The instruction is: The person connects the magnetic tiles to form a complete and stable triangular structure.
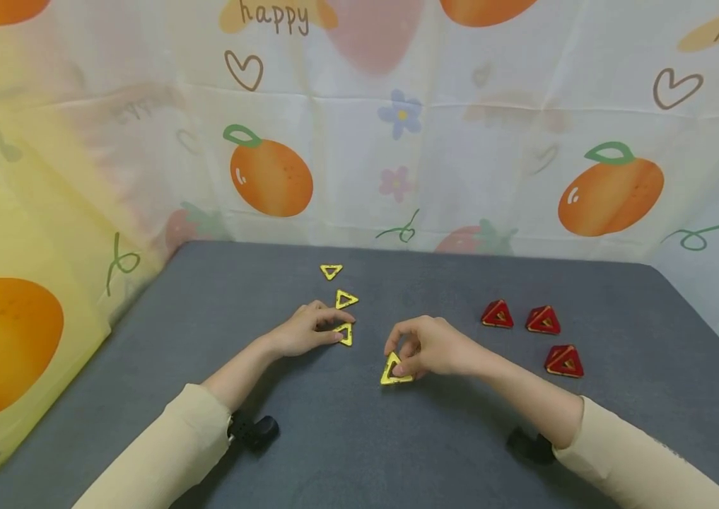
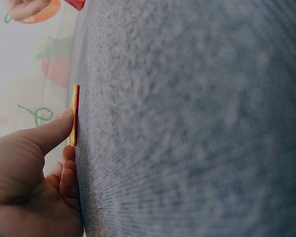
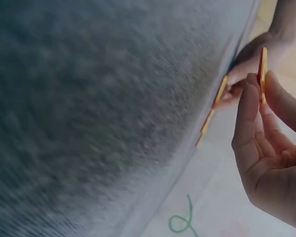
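On the table, my left hand [image 1: 300, 329] has its thumb and index finger on a yellow triangle tile [image 1: 346, 338] with an open middle. Its thumb lies against the tile's face in the left wrist view. My right hand [image 1: 434, 346] pinches another yellow triangle tile [image 1: 387, 378] between thumb and fingers. Seen edge-on in the right wrist view, this held tile [image 3: 263, 74] is raised, with a red side and a yellow side. Just beyond my left hand lie two more yellow triangle tiles, one nearer [image 1: 352, 300] and one farther [image 1: 331, 267].
Three red pyramids stand on the right of the grey table [image 1: 346, 445]: a left one [image 1: 494, 315], a middle one [image 1: 541, 322] and a nearer one [image 1: 564, 363]. A printed cloth [image 1: 340, 141] hangs behind the table and along its left side.
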`<state>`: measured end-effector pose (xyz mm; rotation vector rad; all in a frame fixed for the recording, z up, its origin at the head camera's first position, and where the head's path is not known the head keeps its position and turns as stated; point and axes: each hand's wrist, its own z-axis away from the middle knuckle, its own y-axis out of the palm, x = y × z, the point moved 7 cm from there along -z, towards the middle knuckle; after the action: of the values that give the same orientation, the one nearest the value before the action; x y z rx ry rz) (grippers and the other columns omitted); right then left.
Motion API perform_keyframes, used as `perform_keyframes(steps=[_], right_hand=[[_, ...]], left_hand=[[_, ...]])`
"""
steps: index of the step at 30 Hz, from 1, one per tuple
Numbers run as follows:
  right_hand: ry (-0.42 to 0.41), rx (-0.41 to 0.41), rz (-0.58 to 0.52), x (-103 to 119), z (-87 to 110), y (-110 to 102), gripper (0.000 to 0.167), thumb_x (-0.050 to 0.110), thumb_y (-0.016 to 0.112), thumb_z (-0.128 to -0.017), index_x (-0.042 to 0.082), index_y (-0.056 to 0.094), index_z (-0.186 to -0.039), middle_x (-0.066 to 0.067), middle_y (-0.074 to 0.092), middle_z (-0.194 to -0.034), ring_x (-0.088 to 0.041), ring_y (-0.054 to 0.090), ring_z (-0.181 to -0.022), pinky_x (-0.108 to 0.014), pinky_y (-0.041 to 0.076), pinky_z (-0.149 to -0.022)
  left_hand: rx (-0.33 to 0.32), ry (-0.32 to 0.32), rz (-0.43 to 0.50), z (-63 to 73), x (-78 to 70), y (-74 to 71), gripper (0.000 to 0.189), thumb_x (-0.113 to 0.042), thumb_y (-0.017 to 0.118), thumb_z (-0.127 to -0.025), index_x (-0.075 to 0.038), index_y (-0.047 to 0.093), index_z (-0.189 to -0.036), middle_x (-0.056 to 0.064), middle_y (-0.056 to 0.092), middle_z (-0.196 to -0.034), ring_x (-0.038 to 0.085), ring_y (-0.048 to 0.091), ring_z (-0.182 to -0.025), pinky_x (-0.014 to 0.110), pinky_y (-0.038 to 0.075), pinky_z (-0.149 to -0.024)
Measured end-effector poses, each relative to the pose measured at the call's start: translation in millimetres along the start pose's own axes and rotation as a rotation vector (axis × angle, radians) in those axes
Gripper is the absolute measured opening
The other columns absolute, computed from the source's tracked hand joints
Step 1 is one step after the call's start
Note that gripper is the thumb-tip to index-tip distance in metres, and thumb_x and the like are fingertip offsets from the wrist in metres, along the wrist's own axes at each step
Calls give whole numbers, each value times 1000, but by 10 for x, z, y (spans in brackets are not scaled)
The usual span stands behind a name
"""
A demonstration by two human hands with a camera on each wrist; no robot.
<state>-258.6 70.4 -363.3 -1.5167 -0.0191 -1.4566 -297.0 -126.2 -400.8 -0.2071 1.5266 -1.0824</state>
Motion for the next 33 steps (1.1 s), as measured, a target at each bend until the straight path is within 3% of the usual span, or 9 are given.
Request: perform_keyframes(steps=[12, 23, 33], right_hand=[[-15, 16, -25, -54, -30, 144, 20, 8, 80, -80, 8, 70, -97, -4, 67, -71, -11, 63, -59, -28, 56, -61], [-99, -23, 88, -42, -58, 214, 21, 8, 82, -78, 10, 72, -96, 1, 67, -72, -6, 59, -61, -21, 48, -55], [-97, -31, 125, -47, -45, 229, 23, 11, 82, -79, 9, 72, -99, 1, 66, -76, -5, 57, -65, -20, 47, -57]], left_hand=[[-11, 14, -12, -12, 17, 0, 36, -20, 61, -98, -17, 61, -133, 11, 50, -105, 22, 38, -95, 33, 29, -79], [-29, 15, -8, -16, -12, -12, 34, -18, 62, -97, -16, 63, -132, 13, 51, -108, 22, 42, -96, 32, 33, -79], [-58, 29, -25, -35, -55, -20, 33, -15, 66, -95, -15, 65, -127, 14, 57, -110, 21, 52, -94, 31, 42, -77]])
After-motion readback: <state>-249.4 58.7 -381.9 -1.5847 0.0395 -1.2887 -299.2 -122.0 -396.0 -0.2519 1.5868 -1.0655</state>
